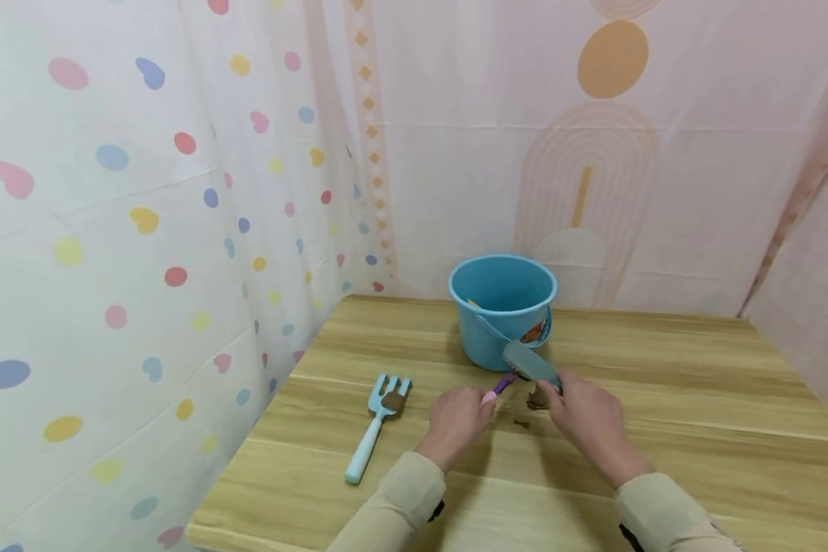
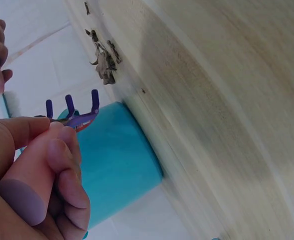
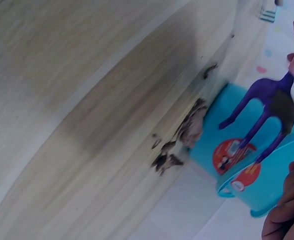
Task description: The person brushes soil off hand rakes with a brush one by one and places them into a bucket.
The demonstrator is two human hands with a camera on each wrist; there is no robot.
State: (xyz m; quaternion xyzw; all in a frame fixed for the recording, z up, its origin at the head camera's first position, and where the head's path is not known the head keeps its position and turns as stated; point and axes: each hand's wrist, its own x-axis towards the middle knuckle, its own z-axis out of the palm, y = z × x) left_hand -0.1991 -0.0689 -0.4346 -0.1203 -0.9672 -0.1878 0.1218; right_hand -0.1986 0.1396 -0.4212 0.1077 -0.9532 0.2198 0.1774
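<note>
My left hand (image 1: 458, 420) grips the pink handle of a small purple garden fork (image 2: 79, 117). Brown muck sticks to its tines in the right wrist view. In my right hand (image 1: 589, 414) is a flat grey-blue brush (image 1: 530, 363), its head over the fork's tines in the head view; its bristles are hard to make out. Below and beside the tools, brown clumps of dirt (image 2: 104, 62) lie on the wooden table. A light blue garden fork (image 1: 366, 448) rests left of my left hand, with a brown lump (image 1: 393, 401) on its tines.
Just beyond both hands stands a blue bucket (image 1: 483, 337) with a handle and a red sticker; something yellowish shows inside. Patterned curtains (image 1: 248, 153) hang behind and along the left of the table (image 1: 697, 383). Another curtain hangs at the right.
</note>
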